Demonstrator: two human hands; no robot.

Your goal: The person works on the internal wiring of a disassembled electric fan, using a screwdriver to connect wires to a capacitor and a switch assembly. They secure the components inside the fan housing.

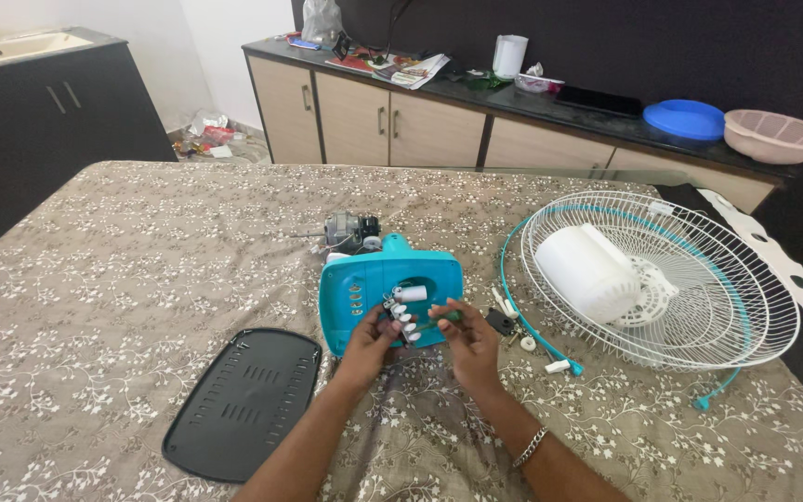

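Both forearms enter from the bottom edge, cut off above the elbows, and meet at the teal fan base housing [378, 279] lying in the middle of the floral tablecloth [123, 279]. Its long axis runs away from the camera, the motor [349, 231] end pointing far. The left hand [371, 339] pinches the white push-button switch block [401, 311] at the housing's opening, hiding its lower part; the right hand [467, 346] grips a green-handled screwdriver [445, 320], its tip too small to make out. A black vented cover [243, 402] lies left, a white fan grille [662, 279] right.
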